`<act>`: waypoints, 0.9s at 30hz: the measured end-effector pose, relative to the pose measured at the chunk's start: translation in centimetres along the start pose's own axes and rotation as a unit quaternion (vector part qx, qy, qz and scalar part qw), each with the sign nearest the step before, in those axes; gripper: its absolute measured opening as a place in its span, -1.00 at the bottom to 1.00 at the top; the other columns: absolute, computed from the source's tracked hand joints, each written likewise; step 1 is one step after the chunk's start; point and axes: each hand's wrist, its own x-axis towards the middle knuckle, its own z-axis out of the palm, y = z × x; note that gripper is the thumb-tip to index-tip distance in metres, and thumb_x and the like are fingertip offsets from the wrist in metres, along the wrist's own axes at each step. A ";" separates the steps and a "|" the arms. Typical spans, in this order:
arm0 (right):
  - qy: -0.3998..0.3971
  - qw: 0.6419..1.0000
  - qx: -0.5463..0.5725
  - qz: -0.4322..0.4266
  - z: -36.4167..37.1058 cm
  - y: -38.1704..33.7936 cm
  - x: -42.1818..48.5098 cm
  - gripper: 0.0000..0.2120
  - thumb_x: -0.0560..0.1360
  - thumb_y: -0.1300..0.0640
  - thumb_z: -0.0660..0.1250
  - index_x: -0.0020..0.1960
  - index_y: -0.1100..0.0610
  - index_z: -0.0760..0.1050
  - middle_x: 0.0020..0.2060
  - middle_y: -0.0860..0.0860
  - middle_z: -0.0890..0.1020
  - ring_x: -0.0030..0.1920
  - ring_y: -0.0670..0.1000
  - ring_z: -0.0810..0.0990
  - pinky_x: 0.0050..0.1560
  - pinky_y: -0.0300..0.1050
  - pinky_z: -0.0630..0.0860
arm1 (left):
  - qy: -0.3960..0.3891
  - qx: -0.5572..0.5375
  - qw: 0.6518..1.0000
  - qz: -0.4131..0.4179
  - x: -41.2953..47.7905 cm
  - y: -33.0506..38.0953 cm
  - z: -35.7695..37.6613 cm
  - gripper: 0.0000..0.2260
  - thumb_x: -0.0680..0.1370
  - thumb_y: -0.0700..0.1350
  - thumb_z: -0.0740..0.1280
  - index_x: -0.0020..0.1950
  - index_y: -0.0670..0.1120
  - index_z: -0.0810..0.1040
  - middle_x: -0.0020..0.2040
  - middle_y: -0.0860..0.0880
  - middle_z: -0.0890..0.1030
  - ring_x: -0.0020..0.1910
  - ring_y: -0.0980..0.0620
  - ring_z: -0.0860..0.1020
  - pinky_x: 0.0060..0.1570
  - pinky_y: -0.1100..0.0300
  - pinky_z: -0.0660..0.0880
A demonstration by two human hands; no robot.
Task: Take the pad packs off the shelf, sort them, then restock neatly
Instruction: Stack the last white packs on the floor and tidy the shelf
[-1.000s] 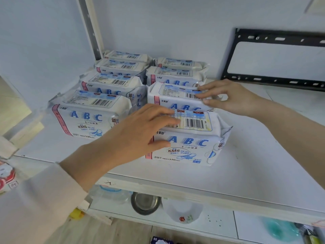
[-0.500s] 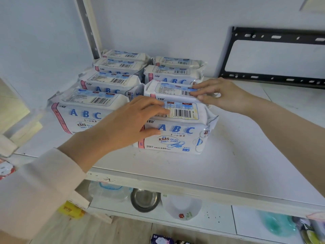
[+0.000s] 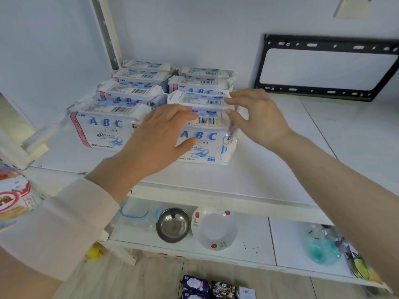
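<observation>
The head camera looks down on a white shelf board (image 3: 269, 169) that spans the middle of the frame. White plastic pad packs with blue "ABC" lettering (image 3: 133, 91) stand on it in two rows of four. The rows touch each other and run back towards the pale wall, at about 11 o'clock from the frame centre.

The front pack of the right row (image 3: 207, 143) sits at 12 o'clock, touching the pack behind it (image 3: 198, 98). The front pack of the left row (image 3: 103, 126) is just beside it at 9 o'clock.

The left hand (image 3: 157, 137), coming out of a cream sleeve (image 3: 58, 223), lies spread wide over the front pack of the right row. Its fingers are fairly straight across the top and its thumb rests against the printed face. The right hand (image 3: 259, 117) reaches in from 4 o'clock and is loosely open. Its fingertips touch the top of the pack behind, and its thumb touches the front pack's right end.

A black metal wall bracket (image 3: 323, 67) leans against the wall at 2 o'clock, well apart from the packs.

On the lower shelf at 6 o'clock, a small steel bowl (image 3: 173, 225) sits just beside a white bowl with red flower print (image 3: 213, 231). A teal translucent object (image 3: 321, 251) lies at 4 o'clock. Dark purple packets (image 3: 194, 285) lie on the wooden floor at 6 o'clock.
</observation>
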 end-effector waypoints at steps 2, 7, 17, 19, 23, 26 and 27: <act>0.015 1.000 -0.008 0.006 -0.6 -1.1 -2.0 -0.67 0.50 0.06 0.26 0.19 0.18 0.56 0.18 0.12 0.57 0.23 0.20 0.44 0.26 -0.03 0.32 | 0.011 -0.006 1.000 -0.001 -0.8 0.9 0.0 -0.53 0.54 0.05 0.23 0.42 -0.04 0.30 0.40 0.01 0.32 0.41 0.02 0.22 0.38 0.12 0.11; 0.032 0.998 -0.018 0.041 -2.4 -4.0 -7.9 -0.61 0.46 0.04 0.23 0.20 0.19 0.54 0.16 0.12 0.59 0.24 0.21 0.47 0.22 0.07 0.40 | 0.033 -0.035 0.999 0.006 -3.6 3.3 -0.5 -0.56 0.54 0.00 0.28 0.38 -0.10 0.36 0.37 -0.07 0.38 0.38 -0.05 0.29 0.34 0.06 0.18; 0.033 0.993 -0.021 0.108 -0.1 -10.4 -22.9 -0.60 0.47 0.06 0.22 0.24 0.22 0.50 0.17 0.13 0.58 0.26 0.21 0.48 0.24 0.06 0.39 | 0.010 -0.072 0.997 0.025 -15.1 6.7 1.9 -0.57 0.52 -0.05 0.32 0.35 -0.15 0.40 0.33 -0.12 0.44 0.33 -0.13 0.36 0.31 0.03 0.23; 0.017 0.992 -0.012 0.121 1.0 -11.6 -26.1 -0.61 0.48 0.06 0.22 0.24 0.22 0.50 0.17 0.12 0.58 0.25 0.19 0.48 0.25 0.03 0.38 | -0.016 -0.078 0.997 0.005 -18.0 7.2 2.7 -0.57 0.52 -0.05 0.31 0.35 -0.15 0.39 0.34 -0.11 0.43 0.34 -0.12 0.35 0.31 0.04 0.22; -0.027 0.989 0.010 0.142 3.1 -13.2 -32.2 -0.61 0.46 0.11 0.24 0.24 0.23 0.50 0.16 0.16 0.57 0.25 0.22 0.47 0.23 0.11 0.41 | -0.075 -0.086 0.993 -0.022 -23.9 8.1 5.2 -0.58 0.53 -0.06 0.30 0.36 -0.13 0.38 0.34 -0.10 0.42 0.34 -0.11 0.35 0.31 0.04 0.22; -0.069 0.984 0.033 0.158 5.3 -13.5 -37.2 -0.62 0.46 0.15 0.26 0.24 0.24 0.49 0.17 0.18 0.57 0.28 0.23 0.45 0.24 0.14 0.40 | -0.119 -0.081 0.988 -0.052 -28.8 8.7 8.0 -0.58 0.52 -0.06 0.30 0.36 -0.13 0.39 0.31 -0.11 0.44 0.31 -0.12 0.37 0.29 0.00 0.26; -0.083 0.982 0.040 0.162 6.2 -13.6 -38.8 -0.63 0.46 0.16 0.26 0.24 0.25 0.49 0.17 0.18 0.57 0.28 0.23 0.45 0.23 0.15 0.41 | -0.132 -0.082 0.986 -0.065 -30.5 9.0 9.0 -0.58 0.52 -0.07 0.30 0.35 -0.13 0.39 0.31 -0.12 0.44 0.31 -0.12 0.38 0.28 -0.01 0.27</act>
